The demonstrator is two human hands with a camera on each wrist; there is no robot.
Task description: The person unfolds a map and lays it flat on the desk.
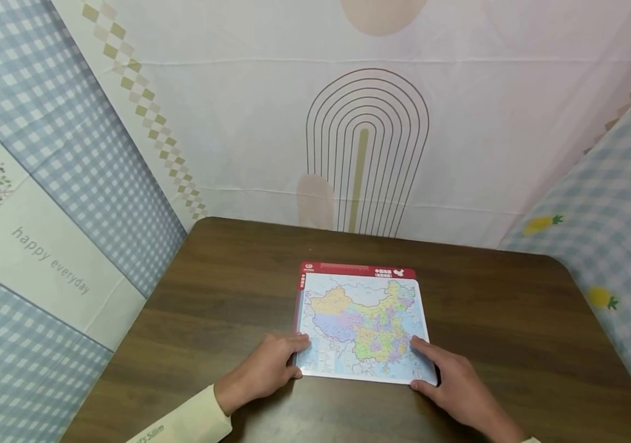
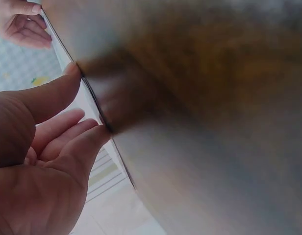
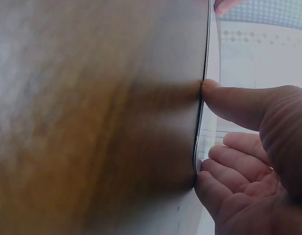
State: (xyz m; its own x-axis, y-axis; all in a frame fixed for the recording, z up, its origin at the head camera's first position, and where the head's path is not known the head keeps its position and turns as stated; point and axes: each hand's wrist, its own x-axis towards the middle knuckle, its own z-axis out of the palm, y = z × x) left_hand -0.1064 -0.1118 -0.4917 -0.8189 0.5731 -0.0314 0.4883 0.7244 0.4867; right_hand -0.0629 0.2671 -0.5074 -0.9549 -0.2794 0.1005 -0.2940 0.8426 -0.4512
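Note:
A flat map board (image 1: pixel 365 326) with a red top border and a coloured map of China lies on the brown table. At its lower left side, my left hand (image 1: pixel 268 363) rests its fingertips on the margin, with the thumb by the corner. My right hand (image 1: pixel 456 384) touches the lower right side, index finger over the printed face and thumb at the bottom edge. In the left wrist view, the left hand (image 2: pixel 53 132) has thumb and index finger nearly straight, tips apart. The right hand (image 3: pixel 259 152) shows a similar spread, its other fingers bent.
The wooden table (image 1: pixel 227 277) has rounded far corners. Behind it hangs a pale cloth (image 1: pixel 238 123) with an arch pattern. Blue checked cloths hang on both sides, the left one (image 1: pixel 27 80) with lettering below and the right one (image 1: pixel 614 203) with pineapple prints.

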